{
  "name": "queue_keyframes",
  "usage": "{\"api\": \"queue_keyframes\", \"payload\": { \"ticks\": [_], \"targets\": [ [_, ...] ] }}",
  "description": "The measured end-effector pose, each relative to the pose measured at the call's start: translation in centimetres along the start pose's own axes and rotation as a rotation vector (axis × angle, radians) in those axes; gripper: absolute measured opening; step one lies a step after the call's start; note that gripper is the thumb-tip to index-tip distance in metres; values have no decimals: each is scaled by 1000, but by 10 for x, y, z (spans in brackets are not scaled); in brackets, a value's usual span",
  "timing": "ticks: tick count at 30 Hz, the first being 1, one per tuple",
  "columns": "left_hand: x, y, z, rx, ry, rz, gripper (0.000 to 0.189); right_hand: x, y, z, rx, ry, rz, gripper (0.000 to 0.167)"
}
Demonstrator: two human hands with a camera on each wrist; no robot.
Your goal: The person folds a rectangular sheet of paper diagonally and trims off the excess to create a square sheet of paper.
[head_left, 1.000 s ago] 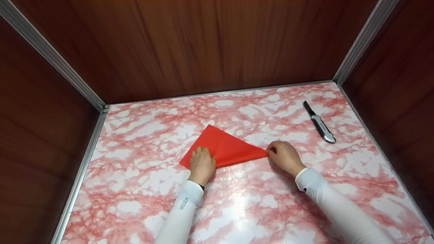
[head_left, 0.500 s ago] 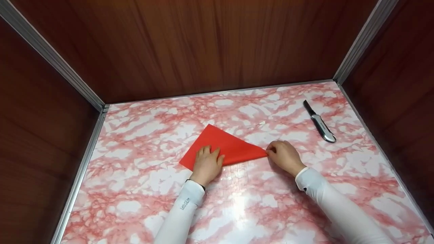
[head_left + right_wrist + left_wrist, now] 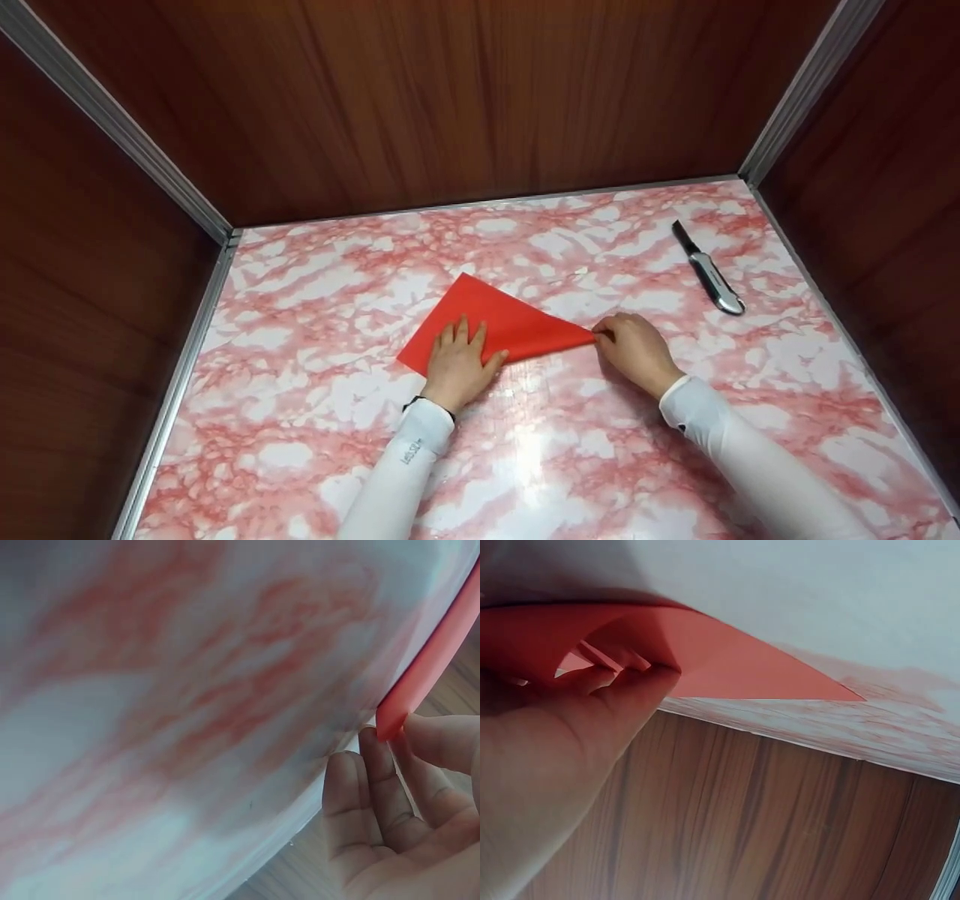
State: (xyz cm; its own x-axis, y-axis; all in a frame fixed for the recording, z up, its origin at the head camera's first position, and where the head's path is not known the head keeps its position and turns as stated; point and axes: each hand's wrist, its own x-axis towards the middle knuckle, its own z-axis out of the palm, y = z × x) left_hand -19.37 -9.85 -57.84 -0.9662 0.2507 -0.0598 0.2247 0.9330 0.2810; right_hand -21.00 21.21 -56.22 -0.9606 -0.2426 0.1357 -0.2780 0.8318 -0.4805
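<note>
A red sheet of paper (image 3: 487, 307), folded over into a pointed shape, lies on the table in the head view. On its left part rests my left hand (image 3: 459, 367), fingers spread and fairly straight. Seen from the left wrist, the paper (image 3: 735, 664) bulges up around the fingertips of that hand (image 3: 562, 735), and its fold is not pressed flat there. My right hand (image 3: 637, 349) pinches the sharp right corner between thumb and forefinger. The right wrist view shows this corner of the paper (image 3: 424, 682) at the thumb tip of the hand (image 3: 405, 810), with the other fingers loosely bent.
A utility knife (image 3: 709, 274) with a grey and black handle lies at the back right, its blade end pointing away. The red-and-white marbled table (image 3: 322, 300) is bounded by brown wood-grain panels (image 3: 480, 105) at the back and both sides.
My left hand has slid slightly right along the paper, and its fingers have spread apart from a bunched pose. The right hand keeps its pinch on the corner, almost unmoved.
</note>
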Motion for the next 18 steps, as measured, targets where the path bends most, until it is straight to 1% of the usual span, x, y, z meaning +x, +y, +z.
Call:
{"api": "queue_keyframes", "payload": {
  "ticks": [8,18],
  "targets": [
    [0,2,1,46,11,-17,79,-7,-1,-1,-11,-2,0,18],
    [1,4,2,49,-6,-30,78,-7,0,-1,9,14,-6,20]
  ]
}}
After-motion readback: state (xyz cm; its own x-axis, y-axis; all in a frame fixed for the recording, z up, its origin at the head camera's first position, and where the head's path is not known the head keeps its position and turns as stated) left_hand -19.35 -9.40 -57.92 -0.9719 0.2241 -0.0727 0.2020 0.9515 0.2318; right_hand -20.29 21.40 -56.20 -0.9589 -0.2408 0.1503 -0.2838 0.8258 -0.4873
